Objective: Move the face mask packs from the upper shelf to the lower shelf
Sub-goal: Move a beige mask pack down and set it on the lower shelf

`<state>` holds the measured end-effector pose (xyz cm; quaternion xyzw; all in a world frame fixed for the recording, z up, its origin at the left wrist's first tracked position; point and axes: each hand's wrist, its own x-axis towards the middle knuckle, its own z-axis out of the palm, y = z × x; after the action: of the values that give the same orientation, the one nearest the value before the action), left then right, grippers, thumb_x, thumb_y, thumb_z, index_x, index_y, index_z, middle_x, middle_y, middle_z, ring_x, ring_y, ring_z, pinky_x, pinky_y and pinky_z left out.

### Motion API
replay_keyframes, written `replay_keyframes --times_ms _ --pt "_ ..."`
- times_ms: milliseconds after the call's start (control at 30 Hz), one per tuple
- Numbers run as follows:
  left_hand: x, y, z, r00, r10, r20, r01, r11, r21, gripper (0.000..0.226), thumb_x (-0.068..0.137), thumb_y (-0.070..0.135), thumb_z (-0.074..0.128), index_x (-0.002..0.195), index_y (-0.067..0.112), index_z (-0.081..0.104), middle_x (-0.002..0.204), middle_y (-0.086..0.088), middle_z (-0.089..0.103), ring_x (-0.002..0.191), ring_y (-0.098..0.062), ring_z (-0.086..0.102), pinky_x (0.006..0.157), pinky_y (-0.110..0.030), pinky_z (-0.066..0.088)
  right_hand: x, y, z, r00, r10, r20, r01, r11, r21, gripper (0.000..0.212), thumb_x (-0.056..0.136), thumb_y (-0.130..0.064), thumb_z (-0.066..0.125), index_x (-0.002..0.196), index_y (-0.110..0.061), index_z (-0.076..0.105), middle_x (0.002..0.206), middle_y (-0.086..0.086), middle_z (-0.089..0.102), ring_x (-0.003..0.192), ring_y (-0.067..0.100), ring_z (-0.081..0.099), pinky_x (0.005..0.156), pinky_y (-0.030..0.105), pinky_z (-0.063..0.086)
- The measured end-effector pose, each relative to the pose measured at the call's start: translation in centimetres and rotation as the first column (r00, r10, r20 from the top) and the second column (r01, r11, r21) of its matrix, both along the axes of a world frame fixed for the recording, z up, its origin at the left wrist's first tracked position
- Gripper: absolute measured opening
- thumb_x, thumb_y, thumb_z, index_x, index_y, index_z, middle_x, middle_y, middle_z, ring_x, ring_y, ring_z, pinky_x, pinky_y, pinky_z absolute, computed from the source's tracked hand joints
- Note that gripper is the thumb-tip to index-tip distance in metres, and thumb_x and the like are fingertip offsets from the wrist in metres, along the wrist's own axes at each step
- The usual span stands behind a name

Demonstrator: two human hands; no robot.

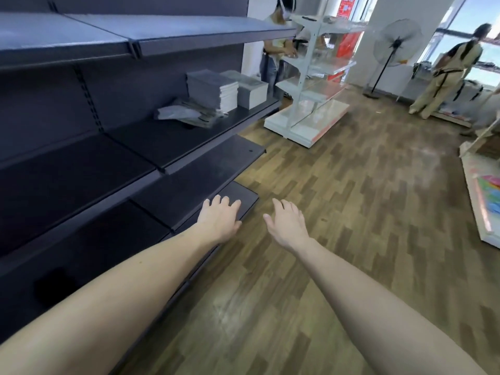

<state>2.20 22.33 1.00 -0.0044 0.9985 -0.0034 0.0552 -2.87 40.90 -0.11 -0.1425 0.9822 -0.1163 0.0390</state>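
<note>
Two tidy stacks of face mask packs (pixel 213 90) stand at the right end of a dark shelf (pixel 167 136), with a loose, slumped pile of packs (pixel 186 115) to their left. A lower dark shelf (pixel 205 169) sits beneath it and carries nothing I can see. My left hand (pixel 217 219) is stretched out, fingers spread, over the front edge of the lowest shelf (pixel 238 194). My right hand (pixel 286 221) hovers over the floor beside it, fingers relaxed and holding nothing. Both hands are well below and in front of the packs.
A bare top shelf (pixel 173 31) runs overhead. A white shelving unit (pixel 311 109) stands past the dark rack, with a person (pixel 273 50) behind it. Another person (pixel 449 71) and a standing fan (pixel 392 50) are at the far right. Wooden floor (pixel 351 198) stretches to my right.
</note>
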Motion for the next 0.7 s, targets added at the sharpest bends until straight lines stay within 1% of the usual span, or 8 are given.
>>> replay_keyframes --times_ms 167,300,400,500,633,700 --pt "-7.1 -1.5 -0.5 0.996 0.091 -0.001 -0.091 0.996 -0.015 0.061 0.1 0.048 0.042 0.152 0.02 0.026 0.145 -0.011 0.041 0.138 -0.033 0.032 0.11 -0.047 0.032 -8.6 -2.4 -0.6 0.993 0.117 -0.001 -0.117 0.993 0.004 0.061 0.104 -0.045 0.04 0.155 -0.016 0.025 0.158 0.009 0.033 0.147 0.028 0.025 0.119 0.048 0.022" --pt "-14.2 -3.7 -1.2 0.986 0.164 -0.006 -0.164 0.986 -0.006 0.06 0.1 0.047 0.042 0.152 0.02 0.026 0.146 -0.011 0.04 0.14 -0.033 0.028 0.112 -0.048 0.03 -15.8 -5.0 -1.1 0.978 0.207 -0.016 -0.207 0.978 0.012 0.061 0.103 -0.044 0.041 0.155 -0.016 0.026 0.159 0.008 0.032 0.147 0.026 0.025 0.119 0.044 0.023" --pt "-19.9 -5.3 -1.8 0.977 0.212 0.008 -0.212 0.977 0.029 0.061 0.1 0.046 0.042 0.152 0.02 0.025 0.15 -0.013 0.035 0.144 -0.035 0.022 0.115 -0.05 0.026 -21.9 -6.9 -1.7 0.966 0.258 -0.002 -0.257 0.965 0.043 0.061 0.103 -0.043 0.041 0.155 -0.016 0.025 0.159 0.008 0.031 0.147 0.026 0.025 0.119 0.044 0.023" --pt "-25.2 -7.5 -2.5 0.963 0.269 0.031 -0.271 0.961 0.058 0.061 0.101 0.045 0.044 0.153 0.019 0.024 0.155 -0.016 0.029 0.147 -0.037 0.016 0.117 -0.051 0.023 -28.1 -9.3 -2.0 0.95 0.313 -0.009 -0.312 0.947 0.079 0.061 0.103 -0.043 0.042 0.154 -0.015 0.026 0.157 0.009 0.034 0.144 0.026 0.029 0.118 0.044 0.026" --pt "-31.3 -11.3 -2.1 0.933 0.355 0.054 -0.358 0.931 0.071 0.064 0.1 0.045 0.046 0.154 0.02 0.022 0.159 -0.016 0.022 0.148 -0.037 0.014 0.116 -0.049 0.024 -35.6 -13.7 -1.3 0.922 0.385 -0.036 -0.383 0.922 0.054 0.062 0.102 -0.043 0.043 0.155 -0.013 0.026 0.157 0.011 0.033 0.145 0.029 0.029 0.117 0.044 0.028" --pt "-33.9 -13.2 -1.7 0.906 0.418 0.065 -0.423 0.899 0.111 0.065 0.1 0.043 0.046 0.155 0.02 0.02 0.161 -0.015 0.017 0.149 -0.036 0.012 0.115 -0.047 0.027 -38.9 -16.1 -1.0 0.897 0.44 -0.047 -0.439 0.898 0.036 0.063 0.102 -0.043 0.044 0.154 -0.012 0.027 0.158 0.012 0.031 0.146 0.03 0.028 0.118 0.044 0.027"
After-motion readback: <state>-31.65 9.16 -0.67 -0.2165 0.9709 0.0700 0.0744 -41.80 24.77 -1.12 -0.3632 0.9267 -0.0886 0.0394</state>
